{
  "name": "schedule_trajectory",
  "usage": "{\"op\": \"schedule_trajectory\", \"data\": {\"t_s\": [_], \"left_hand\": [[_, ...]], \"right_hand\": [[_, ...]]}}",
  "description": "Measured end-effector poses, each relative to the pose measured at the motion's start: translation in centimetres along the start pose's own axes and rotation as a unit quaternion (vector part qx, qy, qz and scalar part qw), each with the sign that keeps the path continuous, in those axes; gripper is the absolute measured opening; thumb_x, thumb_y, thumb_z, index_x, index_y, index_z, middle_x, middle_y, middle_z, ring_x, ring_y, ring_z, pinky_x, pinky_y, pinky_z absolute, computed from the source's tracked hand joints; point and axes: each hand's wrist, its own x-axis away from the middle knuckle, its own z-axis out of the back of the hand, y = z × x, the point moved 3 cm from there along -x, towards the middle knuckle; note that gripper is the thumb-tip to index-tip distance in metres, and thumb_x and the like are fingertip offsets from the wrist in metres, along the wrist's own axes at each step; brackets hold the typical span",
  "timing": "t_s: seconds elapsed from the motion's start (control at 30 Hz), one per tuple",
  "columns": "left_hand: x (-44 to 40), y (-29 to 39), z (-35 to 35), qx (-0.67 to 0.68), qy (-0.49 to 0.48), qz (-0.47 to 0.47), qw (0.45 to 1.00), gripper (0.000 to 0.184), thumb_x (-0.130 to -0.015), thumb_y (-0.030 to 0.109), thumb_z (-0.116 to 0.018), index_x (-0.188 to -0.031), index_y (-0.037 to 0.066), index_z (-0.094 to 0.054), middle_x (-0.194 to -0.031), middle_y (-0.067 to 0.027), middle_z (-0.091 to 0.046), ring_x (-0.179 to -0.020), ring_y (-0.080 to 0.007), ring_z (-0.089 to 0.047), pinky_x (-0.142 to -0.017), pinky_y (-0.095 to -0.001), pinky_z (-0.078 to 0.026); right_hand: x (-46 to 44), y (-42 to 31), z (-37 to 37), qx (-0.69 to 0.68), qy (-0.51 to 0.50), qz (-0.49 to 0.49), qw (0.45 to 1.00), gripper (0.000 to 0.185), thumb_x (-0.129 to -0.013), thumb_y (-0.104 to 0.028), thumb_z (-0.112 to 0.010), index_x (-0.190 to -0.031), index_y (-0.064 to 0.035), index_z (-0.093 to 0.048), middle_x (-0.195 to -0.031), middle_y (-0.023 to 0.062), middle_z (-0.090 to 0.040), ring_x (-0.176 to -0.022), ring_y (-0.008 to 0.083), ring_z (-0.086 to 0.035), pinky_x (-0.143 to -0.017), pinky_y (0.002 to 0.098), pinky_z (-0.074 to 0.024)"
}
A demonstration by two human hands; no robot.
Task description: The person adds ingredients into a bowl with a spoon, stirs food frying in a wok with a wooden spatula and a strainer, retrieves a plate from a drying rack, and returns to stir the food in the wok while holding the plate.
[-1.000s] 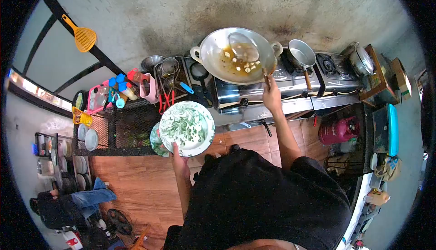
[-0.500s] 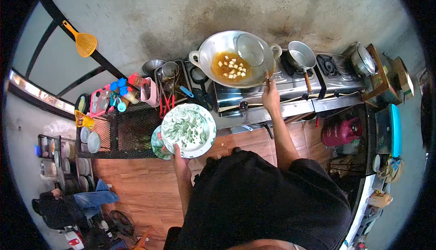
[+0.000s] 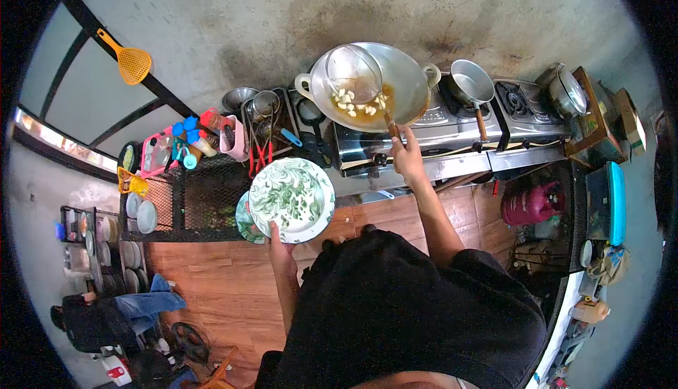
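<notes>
A large wok on the stove holds brown liquid and several pale cubes. Closed round the wooden handle of a round mesh skimmer is my right hand, at the wok's front edge; the skimmer's head is over the wok's left part, beside the cubes. My left hand grips the lower rim of a green-and-white marbled plate, thumb on top. A second green-patterned dish shows partly beneath the plate's left side.
Right of the wok stands a saucepan, then a lidded pot. Red-handled tongs and a pink basket are on the left. Below the counter is a gas cylinder. Another person is at lower left.
My right hand and the skimmer have moved left across the wok. The cubes have shifted in the liquid. My left hand and the plate stay nearly in place.
</notes>
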Motion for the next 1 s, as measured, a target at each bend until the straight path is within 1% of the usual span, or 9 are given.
{"op": "schedule_trajectory", "data": {"t_s": [0.1, 0.23, 0.63, 0.7, 0.8, 0.83, 0.9, 0.97, 1.0], "left_hand": [[-1.3, -0.8, 1.0, 0.014, -0.008, 0.017, 1.0, 0.06, -0.095, 0.042, -0.048, -0.14, 0.004, -0.032, -0.135, -0.0115, -0.048, -0.12, -0.0235, -0.049, -0.098, -0.0388, -0.041], [-1.2, 0.0, 0.9, 0.037, -0.011, 0.002, 0.999, 0.059, -0.093, 0.034, -0.054, -0.14, 0.007, -0.03, -0.131, -0.0131, -0.05, -0.112, -0.0251, -0.056, -0.081, -0.0382, -0.053], [-0.1, 2.0, -1.3, 0.018, -0.006, -0.005, 1.0, 0.055, -0.095, 0.032, -0.052, -0.139, 0.007, -0.033, -0.13, -0.0132, -0.051, -0.111, -0.0255, -0.057, -0.08, -0.0373, -0.053], [-0.3, 1.9, -1.2, 0.02, -0.018, -0.007, 1.0, 0.055, -0.095, 0.033, -0.052, -0.139, 0.007, -0.033, -0.13, -0.0132, -0.051, -0.111, -0.0253, -0.057, -0.081, -0.0373, -0.053], [-0.4, 2.0, -1.5, 0.026, -0.017, -0.015, 0.999, 0.054, -0.095, 0.032, -0.052, -0.139, 0.006, -0.033, -0.129, -0.0129, -0.051, -0.109, -0.0245, -0.058, -0.079, -0.0359, -0.053], [-0.6, 2.0, -1.5, 0.027, -0.016, -0.014, 0.999, 0.054, -0.095, 0.032, -0.052, -0.139, 0.006, -0.034, -0.129, -0.0129, -0.052, -0.108, -0.0242, -0.058, -0.079, -0.0356, -0.053], [-1.0, 1.5, -0.6, 0.027, -0.01, -0.012, 1.0, 0.053, -0.095, 0.032, -0.052, -0.138, 0.006, -0.035, -0.128, -0.0129, -0.052, -0.107, -0.0239, -0.059, -0.079, -0.0352, -0.053], [-1.8, 0.9, -0.1, 0.053, -0.05, -0.016, 0.997, 0.052, -0.095, 0.033, -0.052, -0.137, 0.006, -0.036, -0.127, -0.0123, -0.054, -0.106, -0.0233, -0.059, -0.079, -0.0352, -0.052], [-1.8, 1.1, -0.3, 0.053, -0.05, -0.017, 0.997, 0.052, -0.095, 0.033, -0.052, -0.137, 0.006, -0.036, -0.127, -0.0123, -0.054, -0.106, -0.0233, -0.059, -0.079, -0.0352, -0.052]], "right_hand": [[1.1, -3.1, 0.1, 0.106, 0.016, 0.048, 0.993, 0.034, -0.091, -0.004, -0.051, -0.124, -0.0009, -0.046, -0.112, 0.0197, -0.061, -0.097, 0.0258, -0.062, -0.083, 0.0351, -0.0467], [0.7, -3.0, 0.7, 0.159, 0.04, 0.122, 0.979, 0.035, -0.09, -0.002, -0.049, -0.125, 0.0016, -0.045, -0.115, 0.0208, -0.06, -0.11, 0.0309, -0.058, -0.09, 0.0358, -0.0449], [-3.6, -3.9, 4.1, 0.248, 0.147, 0.165, 0.943, 0.035, -0.089, -0.009, -0.049, -0.124, -0.0061, -0.046, -0.108, 0.0266, -0.059, -0.098, 0.0481, -0.054, -0.079, 0.055, -0.0431], [-4.5, -2.3, 4.1, 0.264, 0.112, 0.11, 0.952, 0.037, -0.089, -0.008, -0.05, -0.126, -0.0043, -0.045, -0.112, 0.0251, -0.059, -0.101, 0.0427, -0.058, -0.084, 0.0483, -0.045], [-4.1, -1.1, 2.9, 0.046, 0.029, 0.017, 0.998, 0.039, -0.09, -0.002, -0.048, -0.129, 0.002, -0.043, -0.119, 0.017, -0.057, -0.112, 0.022, -0.055, -0.095, 0.0302, -0.0398], [-3.8, -1.0, 2.6, 0.045, 0.029, 0.019, 0.998, 0.039, -0.09, -0.002, -0.048, -0.129, 0.002, -0.043, -0.119, 0.017, -0.057, -0.112, 0.022, -0.055, -0.095, 0.0302, -0.0398], [-2.9, -1.2, 2.0, 0.062, 0.036, 0.128, 0.989, 0.035, -0.091, -0.006, -0.05, -0.126, -0.0081, -0.049, -0.071, -0.0011, -0.049, -0.058, 0.0064, -0.041, -0.051, 0.0229, -0.0342], [-2.5, -1.9, 2.1, 0.062, 0.049, 0.134, 0.988, 0.036, -0.091, -0.007, -0.05, -0.127, -0.0066, -0.048, -0.075, 0.0028, -0.053, -0.062, 0.0089, -0.046, -0.055, 0.0249, -0.0391], [-2.6, -2.5, 2.4, 0.083, 0.071, 0.124, 0.986, 0.038, -0.089, -0.004, -0.05, -0.127, -0.0034, -0.046, -0.098, 0.0105, -0.055, -0.088, 0.0181, -0.051, -0.075, 0.0297, -0.0405]]}}
